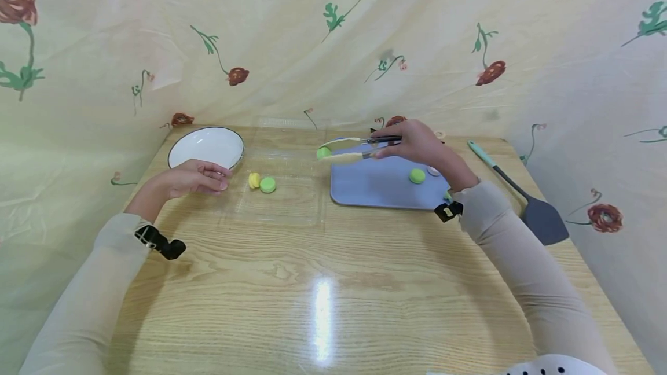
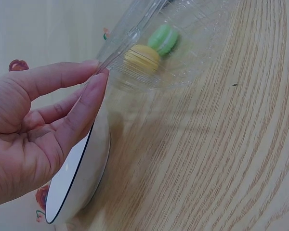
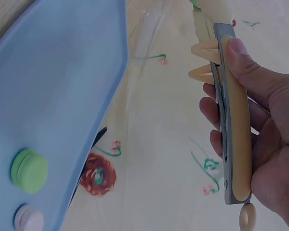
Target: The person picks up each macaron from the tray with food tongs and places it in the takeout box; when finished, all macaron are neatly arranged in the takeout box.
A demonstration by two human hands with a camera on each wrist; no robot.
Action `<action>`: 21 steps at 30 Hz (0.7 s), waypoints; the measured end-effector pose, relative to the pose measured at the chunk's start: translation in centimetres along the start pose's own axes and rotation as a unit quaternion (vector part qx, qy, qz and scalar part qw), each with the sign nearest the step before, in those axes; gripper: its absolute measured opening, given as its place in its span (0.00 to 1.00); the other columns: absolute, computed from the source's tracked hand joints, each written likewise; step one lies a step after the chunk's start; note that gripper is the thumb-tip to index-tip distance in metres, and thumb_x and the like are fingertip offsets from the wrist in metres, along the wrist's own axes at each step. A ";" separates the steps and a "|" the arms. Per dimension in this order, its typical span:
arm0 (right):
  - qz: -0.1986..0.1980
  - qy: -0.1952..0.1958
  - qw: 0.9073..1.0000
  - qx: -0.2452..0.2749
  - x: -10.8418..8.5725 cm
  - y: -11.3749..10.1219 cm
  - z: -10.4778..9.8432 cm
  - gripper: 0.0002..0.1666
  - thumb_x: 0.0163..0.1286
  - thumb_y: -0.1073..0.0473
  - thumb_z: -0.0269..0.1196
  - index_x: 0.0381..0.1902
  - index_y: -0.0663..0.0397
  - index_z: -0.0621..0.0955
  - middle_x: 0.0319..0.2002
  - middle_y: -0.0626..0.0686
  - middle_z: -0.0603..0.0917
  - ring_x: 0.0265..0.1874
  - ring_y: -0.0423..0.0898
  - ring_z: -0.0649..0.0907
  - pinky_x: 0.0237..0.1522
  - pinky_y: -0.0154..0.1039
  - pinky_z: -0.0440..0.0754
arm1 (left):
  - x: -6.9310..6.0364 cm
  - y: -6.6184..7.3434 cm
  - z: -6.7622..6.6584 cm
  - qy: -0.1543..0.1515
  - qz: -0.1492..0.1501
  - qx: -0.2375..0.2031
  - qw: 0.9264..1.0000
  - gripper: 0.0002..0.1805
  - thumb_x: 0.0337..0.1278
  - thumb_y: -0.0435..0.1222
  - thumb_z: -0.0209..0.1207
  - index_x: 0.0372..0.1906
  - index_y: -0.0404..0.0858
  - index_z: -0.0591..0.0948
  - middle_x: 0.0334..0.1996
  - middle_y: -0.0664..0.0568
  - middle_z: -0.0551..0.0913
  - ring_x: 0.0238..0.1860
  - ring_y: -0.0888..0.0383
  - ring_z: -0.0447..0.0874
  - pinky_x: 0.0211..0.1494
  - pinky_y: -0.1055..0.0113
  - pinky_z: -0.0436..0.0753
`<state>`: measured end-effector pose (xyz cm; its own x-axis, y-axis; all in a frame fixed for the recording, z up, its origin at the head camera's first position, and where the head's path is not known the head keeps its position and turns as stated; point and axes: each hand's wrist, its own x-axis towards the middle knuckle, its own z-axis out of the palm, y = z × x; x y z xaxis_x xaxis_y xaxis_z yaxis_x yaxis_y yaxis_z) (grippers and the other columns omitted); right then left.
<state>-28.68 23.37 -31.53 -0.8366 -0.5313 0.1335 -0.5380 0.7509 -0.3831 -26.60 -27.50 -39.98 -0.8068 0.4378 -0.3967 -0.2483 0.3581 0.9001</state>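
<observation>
The tongs (image 1: 346, 158) are gripped by the right hand (image 1: 411, 140), with a green macaron (image 1: 323, 153) clasped in their tips between the two hands. The clear box (image 1: 281, 207) is pinched at its edge by the left hand (image 1: 190, 179); inside, to that hand's right, a yellow macaron (image 1: 253, 180) and a second green macaron (image 1: 268, 184) are seen. The tray (image 1: 372, 184) is overhung by the right hand; the bowl (image 1: 205, 146) is set just beyond the left.

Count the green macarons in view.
3: a green macaron in the clear container, one in the tongs, and one on the blue tray. A green sliver beside the right sleeve may be another, mostly hidden.
</observation>
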 end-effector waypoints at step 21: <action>-0.052 -0.056 0.997 0.010 2.4 -3.3 3.1 0.26 0.64 0.51 0.74 0.58 0.52 0.86 0.37 0.53 0.91 0.21 0.42 0.74 0.26 0.36 0.70 | -0.1 0.2 0.1 -0.007 -0.001 -0.005 1.000 0.30 0.67 0.27 0.61 0.68 0.21 0.65 0.45 0.56 0.86 0.45 0.65 0.87 0.53 0.69 0.89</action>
<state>-28.62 18.41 -32.74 -0.7595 -0.6466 0.0705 -0.6175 0.6828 -0.3904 -26.49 -27.41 -39.74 -0.7991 0.4479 -0.4011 -0.2556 0.3507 0.9009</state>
